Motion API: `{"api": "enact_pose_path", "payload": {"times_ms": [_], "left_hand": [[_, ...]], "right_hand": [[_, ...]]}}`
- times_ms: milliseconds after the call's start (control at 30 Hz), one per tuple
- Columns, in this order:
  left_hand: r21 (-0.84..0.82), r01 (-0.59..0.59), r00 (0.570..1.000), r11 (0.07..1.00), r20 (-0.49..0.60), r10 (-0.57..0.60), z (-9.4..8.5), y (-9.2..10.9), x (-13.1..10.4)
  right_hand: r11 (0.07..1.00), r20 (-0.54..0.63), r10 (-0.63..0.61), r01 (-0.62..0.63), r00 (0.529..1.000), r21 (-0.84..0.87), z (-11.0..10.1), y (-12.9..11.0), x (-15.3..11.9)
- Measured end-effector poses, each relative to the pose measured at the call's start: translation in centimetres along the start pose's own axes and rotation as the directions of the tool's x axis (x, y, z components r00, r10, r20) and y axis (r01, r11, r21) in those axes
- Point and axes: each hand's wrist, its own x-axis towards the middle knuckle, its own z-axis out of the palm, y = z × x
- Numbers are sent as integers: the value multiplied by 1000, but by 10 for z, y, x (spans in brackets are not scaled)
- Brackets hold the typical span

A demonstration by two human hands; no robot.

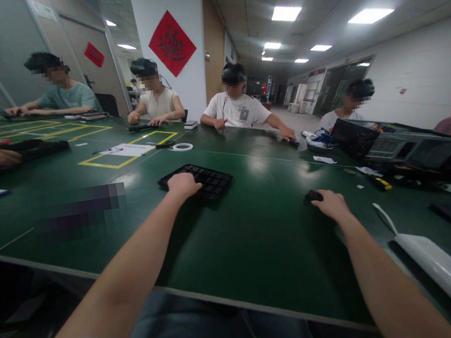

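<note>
A flat black tray (pixel 216 180) divided into small square compartments lies on the green table. My left hand (pixel 183 184) is closed on its near left part, thumb pointing right across the compartments; its fingertips are hidden behind the hand. Further right, my right hand (pixel 332 204) pinches a small dark block-like piece (pixel 313 195) just at the table surface. The kind of that piece is too blurred to tell, and I cannot tell whether it touches the table.
A white power bank-like device (pixel 449 277) with a short cable lies at the near right. Beyond it stands an opened computer case (pixel 408 144) among tools and scraps. A white tape roll (pixel 182 147) and a yellow-taped rectangle (pixel 119 165) lie ahead left. Several people sit around the table.
</note>
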Motion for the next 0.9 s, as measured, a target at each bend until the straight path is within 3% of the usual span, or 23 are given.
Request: {"api": "enact_pose_path", "payload": {"times_ms": [133, 233, 267, 333, 433, 500, 600, 733, 900], "left_hand": [[-42, -150, 988, 988, -41, 149, 5, 28, -17], [-144, -321, 945, 936, -110, 307, 9, 56, -37], [-189, -380, 923, 905, -131, 361, 9, 65, -45], [-264, -496, 868, 827, -174, 465, 10, 79, -60], [-325, -606, 795, 726, -220, 565, 11, 90, -77], [-361, -633, 772, 684, -238, 589, 12, 92, -83], [-439, -648, 757, 623, -281, 590, 16, 92, -85], [-549, -620, 772, 561, -303, 558, 20, 92, -84], [-598, -604, 776, 527, -291, 560, 19, 92, -85]], "right_hand": [[968, -20, -244, 245, 970, 52, 8, -41, -9], [860, -49, -419, 413, 907, 300, 10, -78, -25], [786, -50, -471, 445, 881, 429, 10, -88, -31], [597, -78, -533, 440, 843, 671, 11, -102, -41], [436, -106, -494, 352, 863, 828, 13, -110, -50], [419, -108, -488, 341, 866, 841, 14, -109, -52], [403, -159, -547, 425, 822, 811, 15, -107, -52], [439, -180, -620, 528, 764, 728, 18, -107, -50], [428, -167, -626, 514, 762, 743, 18, -113, -53]]}}
